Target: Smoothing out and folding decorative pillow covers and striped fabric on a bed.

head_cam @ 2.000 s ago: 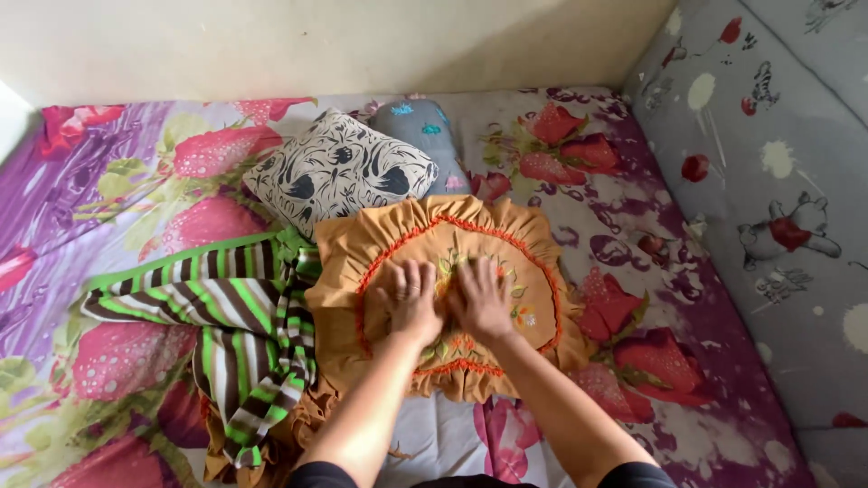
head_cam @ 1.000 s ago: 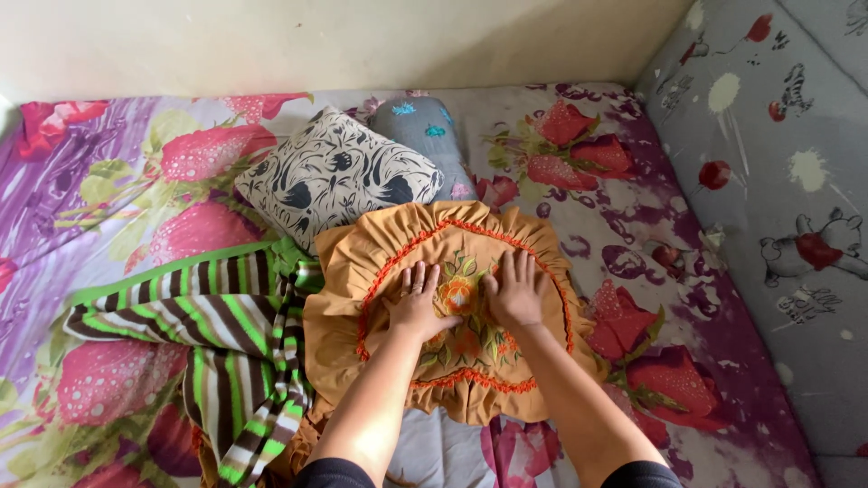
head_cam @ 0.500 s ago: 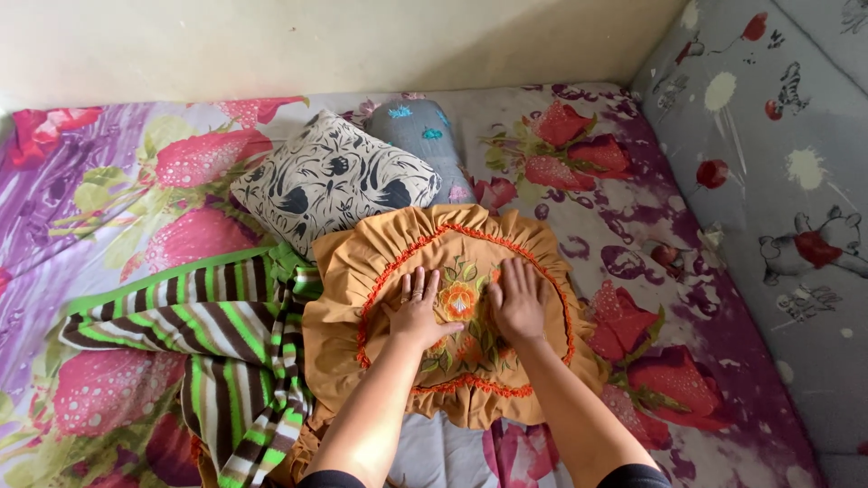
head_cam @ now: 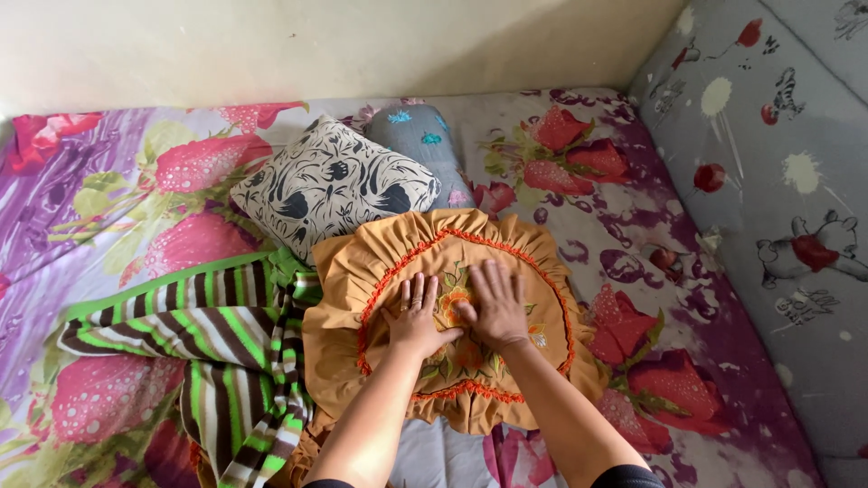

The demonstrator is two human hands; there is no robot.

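Mustard-brown cloth with an orange frilled trim and stitched flowers covers the heart-shaped ruffled cushion [head_cam: 452, 316], which lies flat in the middle of the bed, its pointed end toward the person. Both hands press down on its embroidered centre. The left hand [head_cam: 416, 316] lies palm down just left of the orange flower, fingers [head_cam: 418, 291] straight and slightly spread, gripping nothing. The right hand [head_cam: 495, 307] lies flat beside it, fingers [head_cam: 493, 276] spread wide over the embroidery, its thumb side touching the left hand; it too holds nothing.

Touching the cushion's left edge is a crumpled blanket [head_cam: 217, 334] striped in green, brown and white, part of it tucked under the ruffle. Just beyond the cushion's far edge rests a cream pillow [head_cam: 334, 185] with a black leaf pattern, tilted on one corner, and behind that a small grey pillow [head_cam: 420, 136] with blue motifs, the two touching. All of them lie on a bedsheet [head_cam: 136, 181] printed with large red strawberries on purple and white. Along the right side of the bed rises a grey padded panel [head_cam: 778, 181] with cartoon figures and red and white spots, and a plain cream wall [head_cam: 344, 45] stands at the head.
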